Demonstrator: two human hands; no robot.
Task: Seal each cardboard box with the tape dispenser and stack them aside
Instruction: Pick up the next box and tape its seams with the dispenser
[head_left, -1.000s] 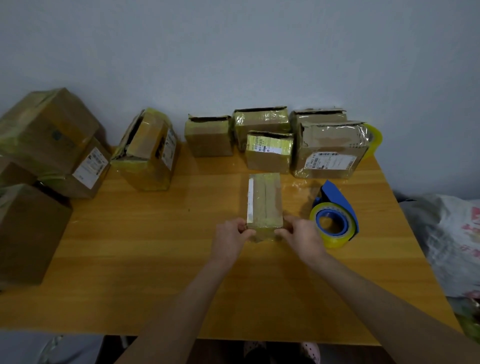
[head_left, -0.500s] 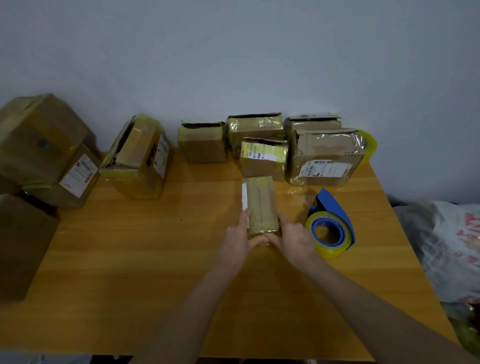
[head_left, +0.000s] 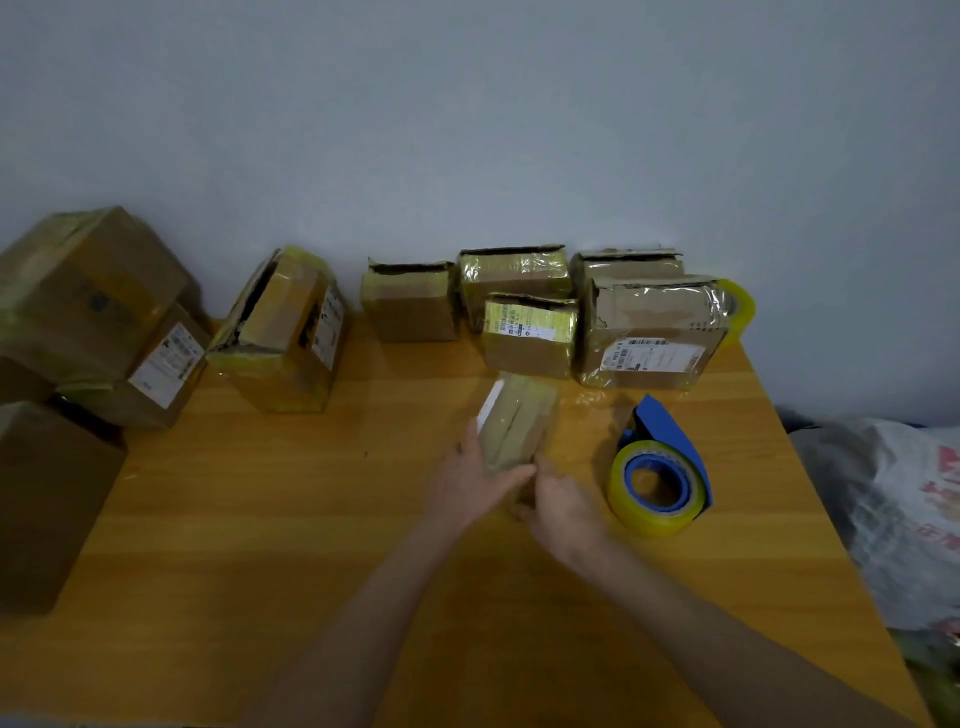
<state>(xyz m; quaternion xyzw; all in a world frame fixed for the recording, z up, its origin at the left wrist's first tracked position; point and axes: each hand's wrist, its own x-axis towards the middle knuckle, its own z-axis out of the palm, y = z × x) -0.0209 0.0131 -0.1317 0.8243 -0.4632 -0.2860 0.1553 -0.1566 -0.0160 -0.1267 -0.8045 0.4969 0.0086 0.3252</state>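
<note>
Left hand (head_left: 467, 480) clasps the small box (head_left: 519, 415) between thumb and fingers; right hand (head_left: 563, 506), fingers blurred, seemingly touches it.

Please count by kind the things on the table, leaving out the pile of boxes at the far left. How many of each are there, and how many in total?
Cardboard boxes: 7
Tape dispensers: 1
Loose tape rolls: 1
Total: 9
</note>
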